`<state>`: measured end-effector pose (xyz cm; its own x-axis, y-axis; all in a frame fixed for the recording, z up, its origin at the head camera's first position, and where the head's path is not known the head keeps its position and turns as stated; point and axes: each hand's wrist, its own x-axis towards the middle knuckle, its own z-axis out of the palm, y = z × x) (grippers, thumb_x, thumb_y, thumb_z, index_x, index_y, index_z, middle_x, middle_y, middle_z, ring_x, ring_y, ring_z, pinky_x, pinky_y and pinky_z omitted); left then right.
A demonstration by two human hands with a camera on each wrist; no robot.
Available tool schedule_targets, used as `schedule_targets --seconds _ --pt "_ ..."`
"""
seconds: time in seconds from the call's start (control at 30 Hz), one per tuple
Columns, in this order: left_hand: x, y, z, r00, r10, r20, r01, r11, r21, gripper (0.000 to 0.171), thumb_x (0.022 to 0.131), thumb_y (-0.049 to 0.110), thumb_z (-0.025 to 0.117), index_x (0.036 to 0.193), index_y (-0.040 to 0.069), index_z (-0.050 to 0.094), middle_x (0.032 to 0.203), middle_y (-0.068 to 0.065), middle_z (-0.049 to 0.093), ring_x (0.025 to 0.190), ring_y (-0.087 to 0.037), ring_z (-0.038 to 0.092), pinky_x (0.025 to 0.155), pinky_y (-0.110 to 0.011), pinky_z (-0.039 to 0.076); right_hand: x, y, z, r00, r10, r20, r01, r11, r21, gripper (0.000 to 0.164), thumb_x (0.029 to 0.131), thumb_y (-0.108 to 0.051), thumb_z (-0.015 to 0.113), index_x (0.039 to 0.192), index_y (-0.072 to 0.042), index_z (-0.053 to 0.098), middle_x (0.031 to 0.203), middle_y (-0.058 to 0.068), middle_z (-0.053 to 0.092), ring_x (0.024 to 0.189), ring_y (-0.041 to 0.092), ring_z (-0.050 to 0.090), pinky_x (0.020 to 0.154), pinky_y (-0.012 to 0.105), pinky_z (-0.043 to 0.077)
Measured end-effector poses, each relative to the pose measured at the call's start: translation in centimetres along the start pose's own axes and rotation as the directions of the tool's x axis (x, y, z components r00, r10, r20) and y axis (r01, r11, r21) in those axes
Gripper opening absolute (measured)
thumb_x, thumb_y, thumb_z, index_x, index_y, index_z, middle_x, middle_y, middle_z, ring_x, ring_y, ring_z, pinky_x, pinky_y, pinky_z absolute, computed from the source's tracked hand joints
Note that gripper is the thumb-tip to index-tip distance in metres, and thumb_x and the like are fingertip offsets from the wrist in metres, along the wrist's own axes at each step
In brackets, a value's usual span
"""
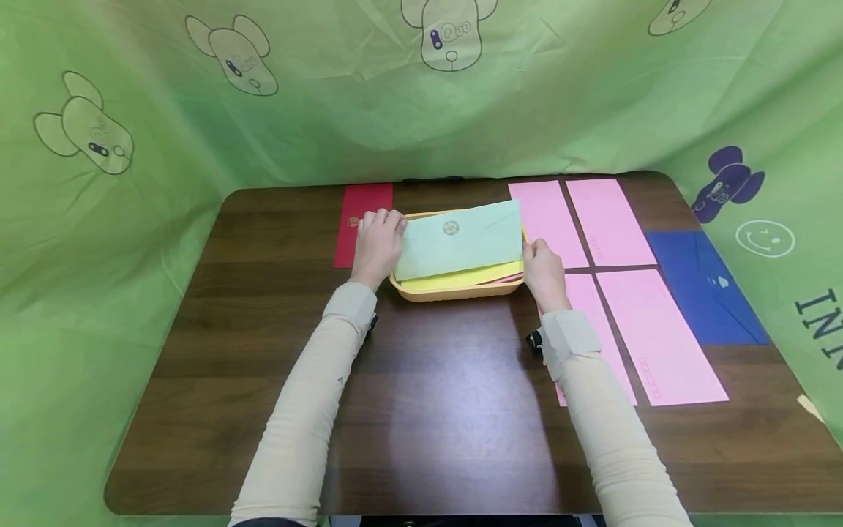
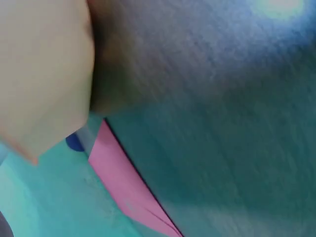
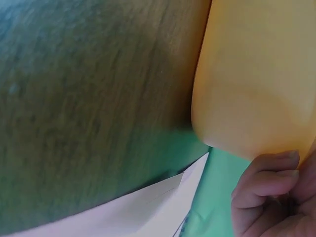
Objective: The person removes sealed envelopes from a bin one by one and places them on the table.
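Observation:
A yellow-orange basket [image 1: 454,294] is at the middle of the far half of the table. Inside lie a pale mint-green envelope [image 1: 467,245] on top, a yellow one [image 1: 435,280] under it and a reddish edge below. My left hand [image 1: 378,245] holds the basket's left end, its fingers over the rim by the mint envelope's corner. At the other end my right hand [image 1: 545,277] grips the rim. In the right wrist view, the right hand's curled fingers [image 3: 266,185] touch the basket's end [image 3: 256,74]. The left wrist view is too blurred to show the left fingers' hold.
A red envelope [image 1: 365,219] lies behind my left hand. Several pink envelopes [image 1: 658,337] form two rows on the right, one partly under my right arm. A blue envelope [image 1: 707,289] lies at the table's right edge. Green cloth [image 1: 369,110] hangs around the table.

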<state>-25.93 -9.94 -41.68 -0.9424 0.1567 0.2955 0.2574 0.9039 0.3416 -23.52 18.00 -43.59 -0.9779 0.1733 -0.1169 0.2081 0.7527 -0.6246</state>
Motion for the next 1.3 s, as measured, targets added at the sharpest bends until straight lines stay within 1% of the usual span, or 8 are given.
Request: schedule_targets --seconds 0.3,0.4,0.5,0.57,0.67,0.93,1.07,1.3 --pt "-0.2 -1.1 -1.7 0.959 0.115 -0.257 -0.147 0.983 -0.107 0.028 0.1 0.025 0.049 0.099 0.003 0.065 0.094 -0.014 0.065 0.09 -0.033 0.051 0.085 -0.042 0.04 0.0 -0.1 0.0 1.0 -0.01 0.0 0.01 1.0 -0.02 0.033 0.104 -0.028 0.028 0.094 0.001 0.043 0.076 0.015 0.043 0.071 0.032 0.046 0.061 0.036 0.037" --pt "-0.1 -1.6 -2.3 0.946 0.025 -0.323 -0.097 0.973 -0.209 0.029 0.1 0.024 0.048 0.099 -0.001 0.064 0.095 -0.017 0.065 0.089 -0.036 0.05 0.086 -0.043 0.04 0.1 0.0 -0.1 1.0 -0.009 -0.007 0.009 1.0 -0.022 0.033 0.104 -0.028 0.03 0.093 0.0 0.042 0.076 0.015 0.042 0.074 0.033 0.047 0.063 0.038 0.038" --pt "0.0 -2.7 -2.9 0.923 -0.185 -0.337 0.057 0.933 -0.356 0.031 0.1 0.025 0.048 0.102 -0.002 0.063 0.099 -0.02 0.066 0.093 -0.037 0.051 0.087 -0.044 0.041 0.1 -0.1 -0.2 1.0 -0.003 -0.008 0.003 1.0 -0.014 0.033 0.104 -0.027 0.031 0.094 0.001 0.043 0.077 0.016 0.043 0.076 0.033 0.048 0.065 0.039 0.038" --pt "0.0 -3.6 -3.2 0.885 -0.338 -0.321 0.173 0.878 -0.447 0.031 0.099 0.025 0.049 0.104 -0.002 0.063 0.103 -0.02 0.066 0.098 -0.037 0.053 0.089 -0.044 0.041 0.1 -0.1 -0.2 1.0 0.003 -0.006 -0.003 1.0 -0.006 0.033 0.104 -0.027 0.031 0.096 0.002 0.044 0.078 0.016 0.044 0.076 0.033 0.048 0.065 0.038 0.038" --pt "-0.4 -5.4 -3.7 0.794 -0.537 -0.286 0.329 0.774 -0.541 0.031 0.099 0.026 0.05 0.109 0.0 0.063 0.109 -0.019 0.066 0.105 -0.036 0.053 0.093 -0.045 0.04 0.1 -0.1 -0.2 1.0 0.014 -0.005 -0.014 1.0 0.006 0.034 0.104 -0.027 0.031 0.099 0.003 0.045 0.079 0.017 0.045 0.076 0.033 0.047 0.065 0.037 0.038" --pt "-2.9 -10.7 -4.4 0.565 -0.798 -0.21 0.552 0.554 -0.623 0.035 0.102 0.024 0.043 0.121 -0.001 0.059 0.124 -0.019 0.062 0.117 -0.032 0.056 0.103 -0.039 0.042 0.1 0.0 0.0 1.0 0.008 0.002 -0.008 1.0 0.009 0.035 0.104 -0.028 0.029 0.099 0.003 0.044 0.082 0.019 0.045 0.079 0.034 0.047 0.068 0.04 0.04" --pt "-4.1 -12.2 -4.8 0.518 -0.837 -0.177 0.632 0.514 -0.58 0.039 0.103 0.028 0.04 0.126 0.0 0.056 0.127 -0.019 0.06 0.12 -0.031 0.055 0.103 -0.038 0.042 0.1 0.1 0.1 1.0 0.02 -0.003 -0.02 1.0 0.012 0.036 0.104 -0.029 0.03 0.1 0.003 0.045 0.083 0.019 0.047 0.078 0.033 0.047 0.068 0.04 0.039" --pt "-5.3 -13.7 -4.9 0.49 -0.866 -0.104 0.753 0.48 -0.449 0.041 0.103 0.028 0.039 0.13 0.001 0.055 0.131 -0.019 0.059 0.123 -0.033 0.054 0.104 -0.042 0.042 0.1 0.2 0.1 1.0 0.021 -0.012 -0.021 1.0 0.014 0.036 0.104 -0.028 0.031 0.101 0.004 0.046 0.087 0.023 0.05 0.081 0.035 0.048 0.073 0.047 0.042"
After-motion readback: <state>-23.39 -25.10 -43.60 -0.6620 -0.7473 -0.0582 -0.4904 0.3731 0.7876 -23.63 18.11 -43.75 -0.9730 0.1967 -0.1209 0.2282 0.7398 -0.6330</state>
